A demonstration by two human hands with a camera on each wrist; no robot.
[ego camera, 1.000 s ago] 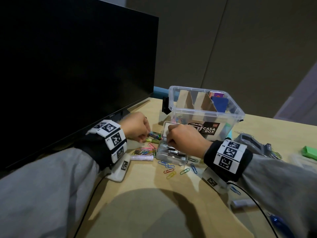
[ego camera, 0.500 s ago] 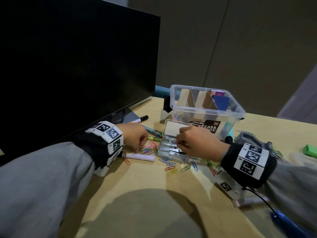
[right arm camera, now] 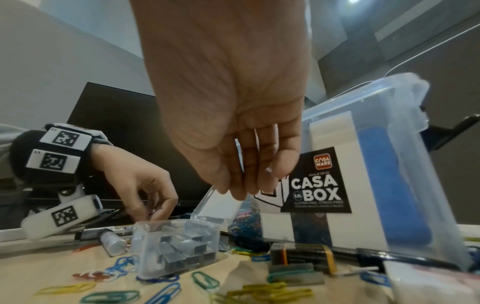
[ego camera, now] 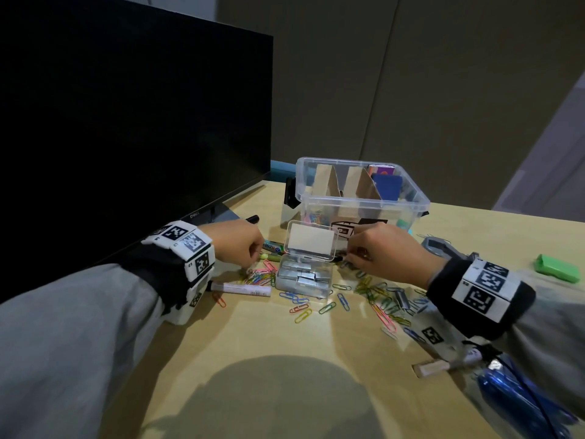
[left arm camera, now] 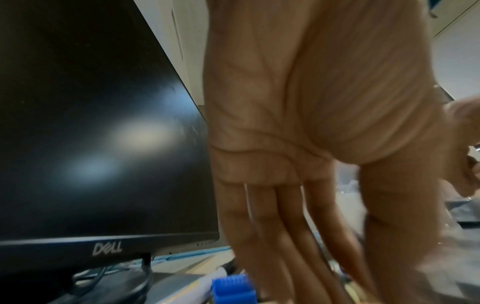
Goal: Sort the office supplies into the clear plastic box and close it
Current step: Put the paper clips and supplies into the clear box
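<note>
The clear plastic box point(ego camera: 414, 201) stands open at the back of the desk, with cardboard dividers and a blue item inside. In front of it sits a small clear case point(ego camera: 304, 278) of staples point(right arm camera: 182, 255), its lid point(ego camera: 311, 243) upright. Coloured paper clips point(ego camera: 373, 299) lie scattered around the case. My left hand point(ego camera: 253, 267) reaches down left of the case and pinches into a pile of paper clips point(ego camera: 261, 277). My right hand point(ego camera: 351, 251) hovers by the lid's right edge with fingers point(right arm camera: 259, 176) bunched against the thumb; nothing shows between them.
A black Dell monitor point(ego camera: 126, 137) fills the left side. Markers point(ego camera: 240, 289) lie by my left hand, another marker point(ego camera: 443, 365) and a blue pen point(ego camera: 512, 394) at the lower right. A grey stapler point(ego camera: 440, 245) and a green item point(ego camera: 557, 268) lie to the right.
My right hand has drawn back from over the small case to its right side, leaving the lid up. My left hand has moved from the pens down onto the clip pile.
</note>
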